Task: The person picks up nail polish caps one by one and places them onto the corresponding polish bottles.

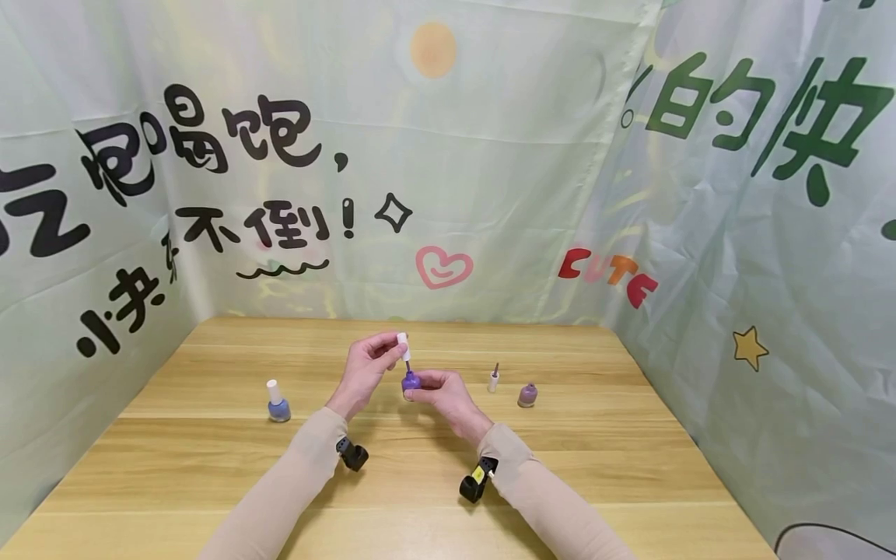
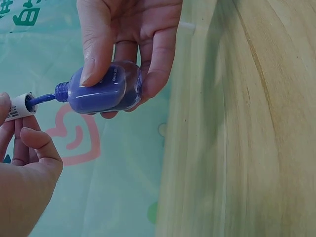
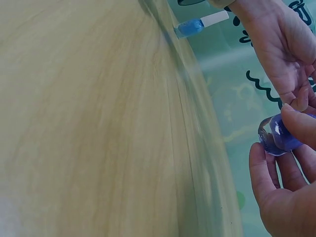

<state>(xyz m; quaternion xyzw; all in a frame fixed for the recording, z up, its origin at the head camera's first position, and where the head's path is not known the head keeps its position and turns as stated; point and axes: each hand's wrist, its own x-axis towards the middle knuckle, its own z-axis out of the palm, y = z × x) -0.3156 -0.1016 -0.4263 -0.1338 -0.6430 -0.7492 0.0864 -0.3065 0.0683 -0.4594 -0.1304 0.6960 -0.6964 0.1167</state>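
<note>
Above the middle of the table, my left hand (image 1: 364, 368) pinches the white brush cap (image 1: 404, 347) of a nail polish. Its purple-coated brush (image 2: 43, 99) points down, with the tip inside the neck of the purple nail polish bottle (image 2: 106, 91). My right hand (image 1: 450, 397) holds that glass bottle between thumb and fingers. In the right wrist view the bottle (image 3: 277, 136) is partly covered by the thumb, and the cap cannot be seen there.
A closed blue nail polish bottle (image 1: 278, 407) with a white cap stands at the left. To the right, another white brush cap (image 1: 494, 381) stands with its brush upward, beside an uncapped mauve bottle (image 1: 528, 395). Printed curtains (image 1: 504, 194) border the wooden table (image 1: 392, 498).
</note>
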